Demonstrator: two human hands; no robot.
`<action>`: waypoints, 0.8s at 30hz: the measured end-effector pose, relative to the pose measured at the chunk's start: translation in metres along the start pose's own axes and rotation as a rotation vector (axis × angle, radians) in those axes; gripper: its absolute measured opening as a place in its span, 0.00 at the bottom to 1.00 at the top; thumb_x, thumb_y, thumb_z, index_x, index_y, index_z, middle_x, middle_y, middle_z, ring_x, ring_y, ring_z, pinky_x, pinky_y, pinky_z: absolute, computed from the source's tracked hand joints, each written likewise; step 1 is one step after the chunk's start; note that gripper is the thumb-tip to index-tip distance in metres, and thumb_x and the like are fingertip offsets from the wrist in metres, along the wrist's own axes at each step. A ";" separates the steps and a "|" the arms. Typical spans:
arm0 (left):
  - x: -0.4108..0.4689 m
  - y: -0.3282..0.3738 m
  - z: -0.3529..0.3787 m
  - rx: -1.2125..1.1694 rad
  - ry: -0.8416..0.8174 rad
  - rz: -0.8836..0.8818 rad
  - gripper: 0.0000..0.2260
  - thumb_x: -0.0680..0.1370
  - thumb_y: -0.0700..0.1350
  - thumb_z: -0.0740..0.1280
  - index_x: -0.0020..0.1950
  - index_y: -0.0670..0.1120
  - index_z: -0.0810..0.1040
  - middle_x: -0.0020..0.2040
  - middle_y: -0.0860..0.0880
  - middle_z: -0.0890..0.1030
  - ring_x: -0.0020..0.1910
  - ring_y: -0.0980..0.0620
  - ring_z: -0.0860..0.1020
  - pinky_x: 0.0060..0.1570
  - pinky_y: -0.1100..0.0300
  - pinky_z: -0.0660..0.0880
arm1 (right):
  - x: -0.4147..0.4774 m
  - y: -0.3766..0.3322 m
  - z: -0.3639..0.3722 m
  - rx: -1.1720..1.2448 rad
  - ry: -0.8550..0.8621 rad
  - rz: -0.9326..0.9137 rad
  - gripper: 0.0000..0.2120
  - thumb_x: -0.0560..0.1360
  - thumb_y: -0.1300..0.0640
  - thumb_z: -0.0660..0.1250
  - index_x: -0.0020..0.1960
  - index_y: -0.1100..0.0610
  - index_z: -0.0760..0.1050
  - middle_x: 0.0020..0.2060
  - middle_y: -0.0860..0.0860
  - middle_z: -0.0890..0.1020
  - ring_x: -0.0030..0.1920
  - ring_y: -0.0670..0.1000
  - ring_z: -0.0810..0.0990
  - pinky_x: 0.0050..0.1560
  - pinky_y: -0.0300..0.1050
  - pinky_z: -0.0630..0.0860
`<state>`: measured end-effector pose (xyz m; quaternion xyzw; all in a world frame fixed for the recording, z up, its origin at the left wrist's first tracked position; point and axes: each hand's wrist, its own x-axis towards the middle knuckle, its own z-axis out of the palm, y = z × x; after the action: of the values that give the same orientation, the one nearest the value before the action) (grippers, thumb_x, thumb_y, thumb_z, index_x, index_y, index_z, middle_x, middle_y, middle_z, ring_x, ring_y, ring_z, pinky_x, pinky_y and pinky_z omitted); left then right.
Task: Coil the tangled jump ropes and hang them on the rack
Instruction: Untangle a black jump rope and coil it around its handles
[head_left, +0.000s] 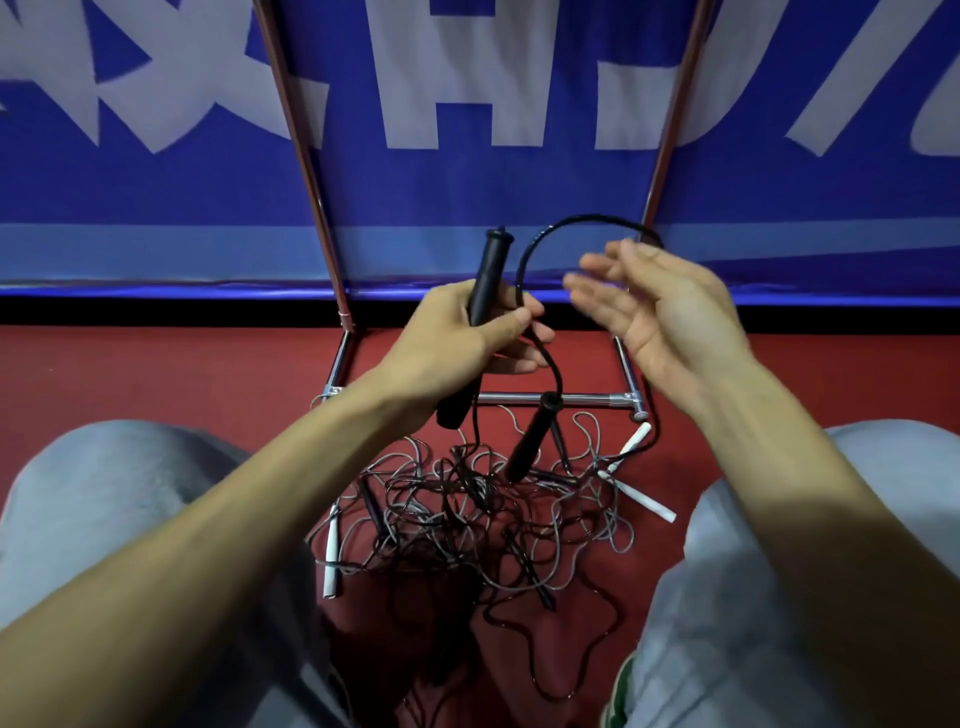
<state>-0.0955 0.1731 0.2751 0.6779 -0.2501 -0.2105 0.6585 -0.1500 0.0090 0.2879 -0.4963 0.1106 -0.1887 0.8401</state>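
Left hand (465, 340) round black handle (491, 265), right hand (670, 312) open, ropes (467, 501) on red floor (182, 374)

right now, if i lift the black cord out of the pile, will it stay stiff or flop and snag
Probably springy, not limp: the black cord holds a smooth arch above the left hand gripping the upper handle. It may swing, since the lower handle dangles from it. Snagging seems likely: cords run down into the tangled pile.
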 end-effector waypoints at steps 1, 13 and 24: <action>0.001 0.001 0.000 -0.048 0.036 0.005 0.05 0.80 0.35 0.61 0.49 0.40 0.76 0.41 0.43 0.83 0.35 0.51 0.82 0.44 0.59 0.81 | -0.001 0.003 0.000 -0.147 -0.007 0.029 0.06 0.80 0.61 0.59 0.46 0.61 0.73 0.40 0.56 0.82 0.37 0.52 0.84 0.39 0.43 0.82; 0.010 0.014 -0.024 -0.428 0.331 -0.040 0.06 0.79 0.37 0.66 0.42 0.39 0.75 0.38 0.44 0.85 0.36 0.50 0.83 0.44 0.60 0.82 | -0.009 0.027 0.009 -0.836 -0.282 0.046 0.10 0.80 0.53 0.61 0.44 0.56 0.78 0.39 0.54 0.83 0.37 0.51 0.82 0.42 0.42 0.76; 0.012 0.006 -0.023 -0.173 0.245 -0.021 0.06 0.80 0.41 0.64 0.51 0.38 0.77 0.48 0.41 0.84 0.45 0.47 0.85 0.50 0.59 0.80 | -0.007 0.031 0.008 -0.928 -0.054 -0.169 0.05 0.71 0.61 0.72 0.36 0.57 0.82 0.27 0.56 0.80 0.25 0.50 0.78 0.26 0.42 0.75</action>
<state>-0.0722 0.1841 0.2824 0.6419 -0.1416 -0.1539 0.7377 -0.1467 0.0319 0.2649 -0.8313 0.1204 -0.1743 0.5139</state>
